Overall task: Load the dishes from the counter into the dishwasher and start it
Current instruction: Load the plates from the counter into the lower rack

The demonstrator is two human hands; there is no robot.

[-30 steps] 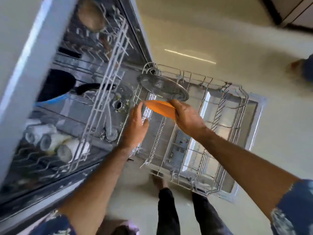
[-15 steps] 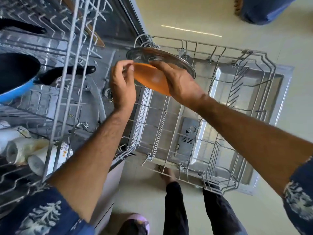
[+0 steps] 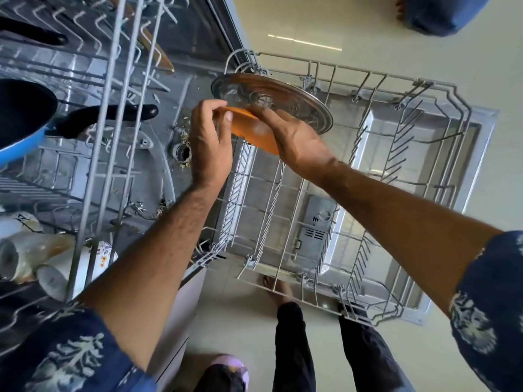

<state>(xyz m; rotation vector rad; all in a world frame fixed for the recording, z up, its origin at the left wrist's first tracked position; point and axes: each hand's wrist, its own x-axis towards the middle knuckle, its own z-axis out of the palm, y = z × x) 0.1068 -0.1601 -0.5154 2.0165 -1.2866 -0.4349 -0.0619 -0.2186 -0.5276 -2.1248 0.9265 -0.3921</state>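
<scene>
You're holding the orange plate [image 3: 249,131] with both hands over the pulled-out lower rack [image 3: 368,176], at the rack's corner nearest the dishwasher tub. Your left hand [image 3: 208,142] is pinching the plate's left edge, fingers curled around it. Your right hand [image 3: 294,140] is gripping the plate from the right side, fingers lying across its top. The plate is tilting, sitting just in front of the steel plate [image 3: 271,97], which is standing on edge in that same rack corner. The two plates are looking close to touching; can't tell if they are. The rest of the lower rack is showing bare wire tines over the open door [image 3: 464,193]. In the upper rack [image 3: 113,114], at its left side, a blue pan [image 3: 25,120] with a black handle is lying, with cups [image 3: 31,253] near its bottom-left corner.
</scene>
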